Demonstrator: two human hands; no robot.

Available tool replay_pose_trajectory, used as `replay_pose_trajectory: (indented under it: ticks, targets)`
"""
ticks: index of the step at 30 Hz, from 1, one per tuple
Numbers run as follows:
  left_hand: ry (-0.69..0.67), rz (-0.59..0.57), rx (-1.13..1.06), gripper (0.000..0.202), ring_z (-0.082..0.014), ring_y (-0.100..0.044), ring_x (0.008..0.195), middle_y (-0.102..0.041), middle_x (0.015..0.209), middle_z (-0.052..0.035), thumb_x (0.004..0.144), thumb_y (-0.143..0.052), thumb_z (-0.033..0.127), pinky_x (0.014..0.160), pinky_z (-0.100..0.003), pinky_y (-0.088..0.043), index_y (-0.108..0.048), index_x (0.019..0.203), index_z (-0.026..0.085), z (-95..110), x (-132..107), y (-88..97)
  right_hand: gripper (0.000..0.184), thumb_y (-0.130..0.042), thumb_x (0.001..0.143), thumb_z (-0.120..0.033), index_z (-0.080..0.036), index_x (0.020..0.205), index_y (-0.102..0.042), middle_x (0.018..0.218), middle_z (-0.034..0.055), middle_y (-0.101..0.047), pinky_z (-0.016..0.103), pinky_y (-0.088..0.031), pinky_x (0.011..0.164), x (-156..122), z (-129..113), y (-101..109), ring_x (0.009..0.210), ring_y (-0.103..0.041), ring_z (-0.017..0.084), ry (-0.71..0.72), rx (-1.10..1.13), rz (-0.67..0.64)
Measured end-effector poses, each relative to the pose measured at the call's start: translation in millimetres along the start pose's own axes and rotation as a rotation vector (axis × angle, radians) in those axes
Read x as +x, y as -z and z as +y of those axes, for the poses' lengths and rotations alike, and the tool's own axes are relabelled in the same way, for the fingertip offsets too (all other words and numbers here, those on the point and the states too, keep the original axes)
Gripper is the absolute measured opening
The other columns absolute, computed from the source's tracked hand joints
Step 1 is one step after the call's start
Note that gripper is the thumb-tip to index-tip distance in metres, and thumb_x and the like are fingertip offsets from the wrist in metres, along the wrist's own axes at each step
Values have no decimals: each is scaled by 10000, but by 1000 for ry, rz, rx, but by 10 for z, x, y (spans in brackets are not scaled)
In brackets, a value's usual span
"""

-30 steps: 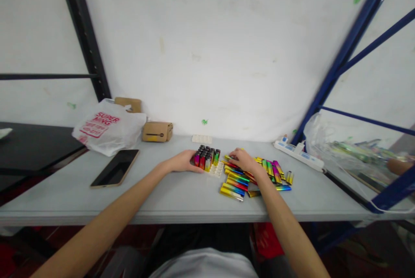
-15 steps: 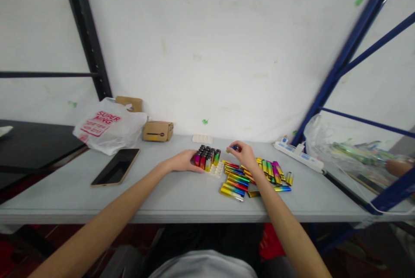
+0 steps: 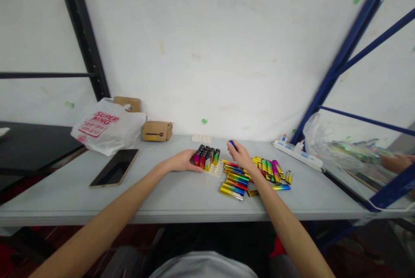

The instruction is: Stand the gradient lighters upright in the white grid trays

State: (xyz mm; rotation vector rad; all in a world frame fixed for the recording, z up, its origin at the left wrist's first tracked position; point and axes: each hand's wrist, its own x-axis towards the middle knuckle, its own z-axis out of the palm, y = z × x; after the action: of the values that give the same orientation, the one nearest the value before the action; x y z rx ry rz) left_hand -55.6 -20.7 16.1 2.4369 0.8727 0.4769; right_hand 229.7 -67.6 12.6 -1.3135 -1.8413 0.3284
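My left hand [image 3: 186, 161] rests curved around the left side of a block of lighters [image 3: 206, 157], thumb at the front and the other fingers partly hidden behind. These stand upright with black tops in a white tray with holes [image 3: 216, 169]; holes at its right and front show bare. Above the desk, to the right of the tray, my right hand [image 3: 239, 153] is closed on a lighter [image 3: 232, 143] whose blue end points up past the fingers. Below that hand, many shiny multicoloured lighters [image 3: 236, 183] lie loose, some partly behind my right forearm.
A second white tray [image 3: 201, 138] lies by the wall. Leftward are a phone [image 3: 115, 168], a plastic bag [image 3: 108, 126] and a small cardboard box [image 3: 157, 131]. A power strip [image 3: 298, 155] sits at right. Beyond the blue frame, another person's hand [image 3: 395, 164] is near plastic-wrapped things.
My right hand has turned the lighter so its blue end now points up. The left hand stays at the tray. The other person's hand at far right has shifted slightly left.
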Motion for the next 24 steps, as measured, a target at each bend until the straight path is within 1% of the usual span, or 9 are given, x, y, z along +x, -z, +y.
replay_pose_trajectory:
  ticks: [3, 6, 9, 12, 15, 18, 21, 23, 24]
  targets:
    - [-7, -1, 0, 712, -268, -660, 909, -728, 1069, -50, 652, -790, 650, 804, -302, -499, -677, 1166, 171, 5, -1, 4, 491, -373, 970, -614, -215, 689, -425, 601, -32, -456, 248, -343, 578, -14, -61, 3, 596, -453, 132, 17, -63, 86]
    - [-11, -2, 4, 708, -267, -660, 905, -728, 1064, -48, 658, -783, 652, 795, -299, -495, -680, 1168, 172, 7, -2, 5, 519, -405, 950, -597, -212, 606, -360, 556, -38, -350, 264, -263, 559, -21, -103, -14, 565, -374, 120, 15, -114, 106]
    - [2, 9, 21, 699, -270, -659, 888, -730, 1037, -52, 647, -783, 661, 775, -302, -493, -688, 1129, 165, 10, -4, 5, 474, -418, 919, -526, -215, 572, -331, 545, -37, -301, 272, -219, 549, -14, -89, -51, 553, -336, 115, -11, -126, 129]
    - [27, 13, 44, 702, -277, -660, 882, -730, 1019, -64, 636, -782, 677, 759, -308, -492, -686, 1090, 150, 10, -3, 4, 371, -418, 880, -421, -214, 581, -342, 553, -38, -307, 269, -216, 551, -3, -56, -78, 554, -346, 115, -11, -121, 137]
    - [22, -3, 29, 706, -277, -663, 908, -730, 1043, -63, 649, -779, 675, 777, -306, -494, -677, 1117, 155, 4, 1, 0, 337, -422, 887, -386, -211, 604, -366, 560, -41, -340, 268, -234, 560, -4, -51, -83, 556, -364, 116, 17, -126, 102]
    - [9, -10, 10, 702, -276, -665, 925, -730, 1063, -62, 653, -785, 663, 790, -305, -496, -676, 1129, 158, -3, 5, -3, 369, -425, 944, -434, -204, 657, -453, 576, -40, -414, 269, -270, 582, -14, -69, -80, 570, -403, 126, 69, -151, 60]
    - [-4, -6, 10, 691, -274, -666, 919, -732, 1058, -57, 656, -789, 649, 788, -304, -497, -678, 1128, 157, -6, 3, -2, 350, -432, 984, -491, -193, 865, -572, 668, -27, -538, 267, -342, 635, -21, -80, -73, 623, -482, 142, 118, -133, 47]
    - [-16, 1, 5, 701, -270, -665, 923, -731, 1067, -54, 660, -792, 642, 800, -302, -497, -672, 1155, 160, -3, -1, 0, 343, -424, 1001, -492, -190, 981, -586, 732, -10, -585, 272, -384, 666, -19, -77, -62, 664, -521, 153, 146, -106, 63]
    - [-22, 3, 1, 708, -269, -665, 927, -730, 1075, -53, 662, -793, 640, 808, -301, -496, -668, 1170, 163, -1, -2, 1, 344, -419, 1007, -486, -188, 995, -591, 763, 4, -599, 276, -402, 678, -16, -74, -53, 690, -536, 159, 165, -94, 75]
